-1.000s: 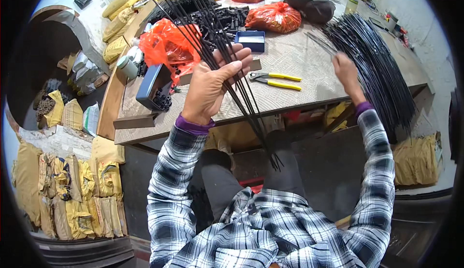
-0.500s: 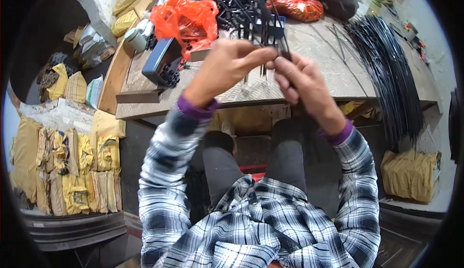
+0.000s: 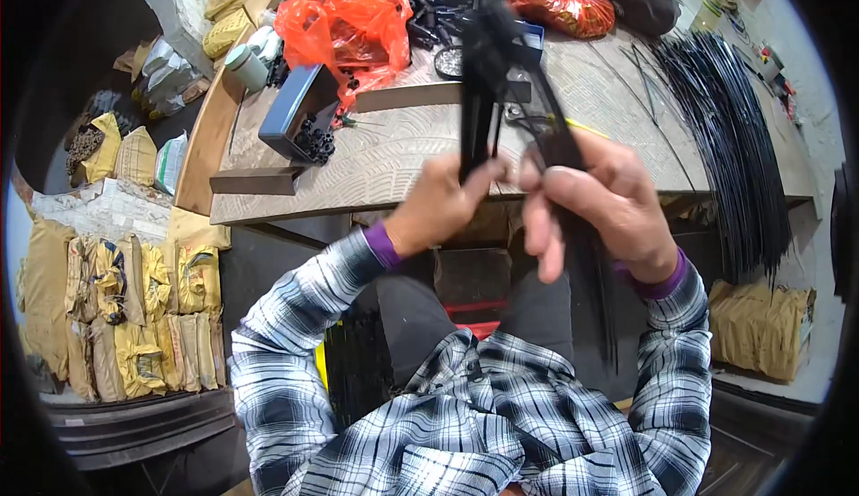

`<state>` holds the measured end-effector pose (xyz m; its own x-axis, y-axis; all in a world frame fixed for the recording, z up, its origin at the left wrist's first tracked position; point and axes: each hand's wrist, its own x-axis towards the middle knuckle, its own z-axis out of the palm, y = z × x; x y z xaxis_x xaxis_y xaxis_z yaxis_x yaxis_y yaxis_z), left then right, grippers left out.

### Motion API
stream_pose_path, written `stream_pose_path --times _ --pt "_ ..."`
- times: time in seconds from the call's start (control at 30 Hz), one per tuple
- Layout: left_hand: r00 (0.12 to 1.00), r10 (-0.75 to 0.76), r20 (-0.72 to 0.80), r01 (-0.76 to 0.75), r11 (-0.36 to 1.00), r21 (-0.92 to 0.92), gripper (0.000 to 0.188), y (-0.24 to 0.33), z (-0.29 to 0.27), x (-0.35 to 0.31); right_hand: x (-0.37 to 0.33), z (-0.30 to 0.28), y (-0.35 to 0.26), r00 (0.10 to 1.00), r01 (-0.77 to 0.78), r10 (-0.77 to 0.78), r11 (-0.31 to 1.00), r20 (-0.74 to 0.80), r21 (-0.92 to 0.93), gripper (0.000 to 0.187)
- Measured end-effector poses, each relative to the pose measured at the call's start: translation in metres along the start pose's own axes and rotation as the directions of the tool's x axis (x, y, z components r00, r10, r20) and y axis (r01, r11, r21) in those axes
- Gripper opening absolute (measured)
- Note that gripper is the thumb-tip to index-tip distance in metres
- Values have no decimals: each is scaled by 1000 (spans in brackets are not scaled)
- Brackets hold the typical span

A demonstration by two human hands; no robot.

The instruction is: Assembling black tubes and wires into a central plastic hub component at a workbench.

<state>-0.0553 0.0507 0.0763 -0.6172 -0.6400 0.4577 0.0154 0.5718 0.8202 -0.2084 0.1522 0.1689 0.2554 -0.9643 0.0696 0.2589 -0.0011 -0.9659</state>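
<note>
My left hand point(image 3: 445, 202) is closed round the lower part of an upright cluster of thin black rods point(image 3: 481, 75), smeared by motion. To its right, my right hand point(image 3: 626, 205) grips another bundle of thin black rods point(image 3: 586, 263). These slant from above the table, behind my thumb and fingers, down past the table's front edge. The two clusters come close together at the top, and blur hides whether they are joined. Both hands are at the table's front edge, a little apart.
On the table point(image 3: 385, 156) stand a blue-grey open box point(image 3: 291, 111) of small black parts and a crumpled orange bag point(image 3: 344, 26). A full red bag point(image 3: 564, 4) lies behind. Long black rods point(image 3: 725, 138) hang over the right edge. A pale green cup point(image 3: 246, 68) is at left.
My hands have come down and nearer to me, and moved further apart. The rods now appear as two clusters, one in each hand, with the right one reaching below the table edge.
</note>
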Motion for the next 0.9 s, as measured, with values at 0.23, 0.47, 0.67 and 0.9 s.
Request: stream_pose_path --times 0.23,0.47,0.67,0.9 --pt "878 431 210 -440 553 707 23 -134 -75 115 7 8 120 996 84 -88 988 -27 -133 11" --pt "845 -206 494 -367 448 815 74 -109 -117 75 26 -2 278 988 37 -39 999 -148 -20 14" --pt "795 -118 595 -361 697 620 101 -76 -67 -21 44 -21 297 998 50 -43 974 34 -219 19" --pt "883 2 470 -352 666 658 85 -103 -44 -13 46 -59 188 908 147 305 411 287 -900 22"
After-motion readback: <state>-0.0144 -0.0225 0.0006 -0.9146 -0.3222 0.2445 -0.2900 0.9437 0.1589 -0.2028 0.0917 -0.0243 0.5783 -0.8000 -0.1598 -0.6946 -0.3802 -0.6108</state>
